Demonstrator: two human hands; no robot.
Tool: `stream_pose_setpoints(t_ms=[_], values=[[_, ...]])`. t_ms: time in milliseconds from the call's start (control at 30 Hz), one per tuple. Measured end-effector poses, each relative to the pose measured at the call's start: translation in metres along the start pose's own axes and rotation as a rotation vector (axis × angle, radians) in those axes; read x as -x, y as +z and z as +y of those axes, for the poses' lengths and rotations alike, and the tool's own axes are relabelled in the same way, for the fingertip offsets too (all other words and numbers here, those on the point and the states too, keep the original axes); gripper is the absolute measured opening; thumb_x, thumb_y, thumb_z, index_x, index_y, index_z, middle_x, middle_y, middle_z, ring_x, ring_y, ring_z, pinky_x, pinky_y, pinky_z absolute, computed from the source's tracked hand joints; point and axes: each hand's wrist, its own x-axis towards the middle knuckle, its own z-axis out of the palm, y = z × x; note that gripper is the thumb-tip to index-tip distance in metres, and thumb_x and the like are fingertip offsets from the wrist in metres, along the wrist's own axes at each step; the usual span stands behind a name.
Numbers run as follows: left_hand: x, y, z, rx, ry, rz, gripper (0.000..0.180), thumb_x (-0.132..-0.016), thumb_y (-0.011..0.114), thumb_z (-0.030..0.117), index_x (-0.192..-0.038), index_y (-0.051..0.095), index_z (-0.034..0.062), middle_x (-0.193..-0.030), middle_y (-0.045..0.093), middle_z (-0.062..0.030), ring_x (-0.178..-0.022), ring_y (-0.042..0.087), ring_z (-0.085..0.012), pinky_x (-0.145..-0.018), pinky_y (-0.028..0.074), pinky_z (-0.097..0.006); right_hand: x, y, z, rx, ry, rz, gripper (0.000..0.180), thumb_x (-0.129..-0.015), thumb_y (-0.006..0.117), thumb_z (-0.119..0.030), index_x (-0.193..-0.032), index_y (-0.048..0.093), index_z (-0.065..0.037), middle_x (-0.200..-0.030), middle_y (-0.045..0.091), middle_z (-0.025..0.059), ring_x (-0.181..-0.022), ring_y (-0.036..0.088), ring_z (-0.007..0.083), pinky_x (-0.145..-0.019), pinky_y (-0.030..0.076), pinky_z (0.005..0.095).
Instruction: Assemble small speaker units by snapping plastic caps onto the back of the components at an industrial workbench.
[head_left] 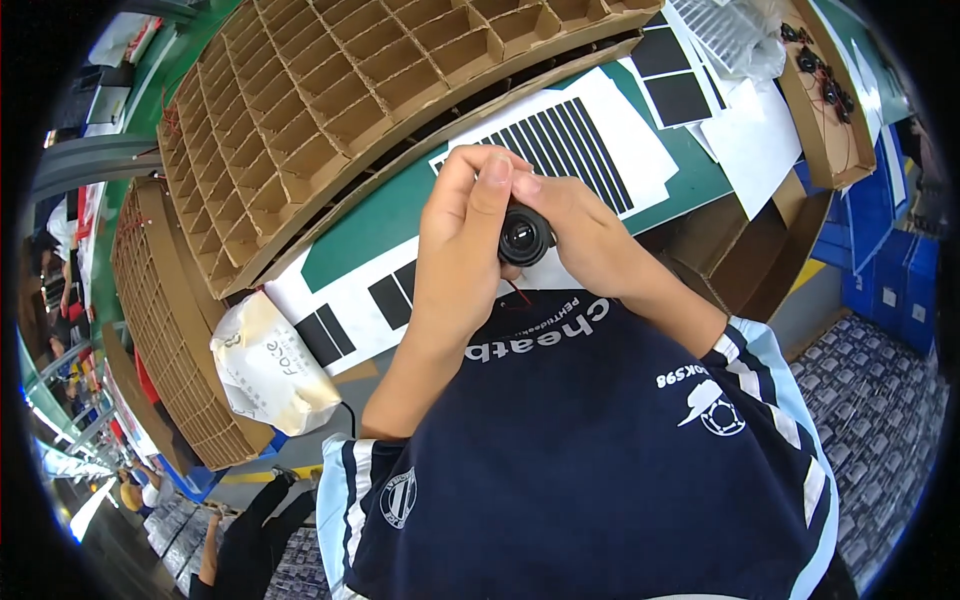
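Observation:
Both my hands meet in front of my chest around a small black cylindrical part with a glossy, lens-like round face (pixel 523 237). My left hand (pixel 465 215) is closed along one side of it, the thumb pointing up. From the other side my right hand (pixel 580 225) presses in, its thumb and fingertips against those of the left hand just above the part. A thin red wire (pixel 518 292) hangs beneath. The fingers hide the part's back and upper side.
A large cardboard divider tray (pixel 330 85) spans the far side of the green mat (pixel 350 250). Striped black-and-white sheets (pixel 570 150) lie on the mat. At left sit a paper bag (pixel 270 365) and another divider tray (pixel 165 330); at right, a box (pixel 800 130) holds black wired parts (pixel 825 80).

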Motion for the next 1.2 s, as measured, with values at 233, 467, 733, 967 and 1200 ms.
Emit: stream_pose_setpoints(t_ms=[233,467,733,967,1200], values=[[0.0,-0.003,0.007,-0.152,-0.021,0.012,0.02,-0.09,0.038,0.025,-0.091,0.047,0.0074,-0.074,0.046,0.001,-0.059,0.044,-0.0028,-0.041,0.034,-0.015,-0.004,0.011,-0.017,0.284,-0.237,0.072,0.033,-0.09,0.034,-0.019,-0.1,0.05,0.008,-0.102,0.053,0.0074,-0.085,0.049,0.0117,-0.077,0.039,0.0249],[-0.003,-0.013,-0.009,-0.132,0.167,-0.334,0.043,-0.07,0.067,0.002,-0.106,0.043,0.0068,-0.108,0.041,-0.0036,-0.107,0.039,-0.0133,-0.092,0.029,-0.026,0.002,0.0,-0.003,0.083,0.033,0.098,0.032,-0.089,0.035,-0.025,-0.096,0.049,0.003,-0.09,0.046,0.0061,-0.085,0.045,0.0135,-0.078,0.035,0.0239],[0.016,0.001,-0.006,0.138,0.052,-0.296,0.017,-0.083,0.056,0.02,-0.091,0.044,0.0101,-0.079,0.04,0.0041,-0.049,0.032,-0.0028,-0.04,0.024,-0.017,0.014,0.015,-0.004,0.268,-0.159,0.101,0.029,-0.089,0.032,-0.019,-0.093,0.047,0.005,-0.091,0.041,0.0071,-0.083,0.043,0.0146,-0.074,0.034,0.0226],[0.01,-0.005,-0.003,0.194,-0.027,-0.229,0.011,-0.085,0.053,0.02,-0.084,0.047,0.0108,-0.074,0.041,0.0055,-0.05,0.032,-0.0008,-0.043,0.026,-0.016,0.003,0.016,0.001,0.426,-0.357,0.123,0.047,-0.092,0.02,-0.033,-0.096,0.048,0.005,-0.093,0.045,0.0112,-0.084,0.046,0.0207,-0.078,0.036,0.0279],[0.029,-0.048,0.021,-0.041,0.045,-0.242,0.024,-0.074,0.061,0.013,-0.09,0.045,0.006,-0.074,0.045,-0.0001,-0.06,0.041,-0.0042,-0.05,0.033,-0.017,-0.005,-0.008,-0.005,0.296,-0.274,0.218,0.022,-0.088,0.044,-0.021,-0.091,0.052,0.0,-0.088,0.052,0.0032,-0.078,0.048,0.01,-0.072,0.038,0.023]])
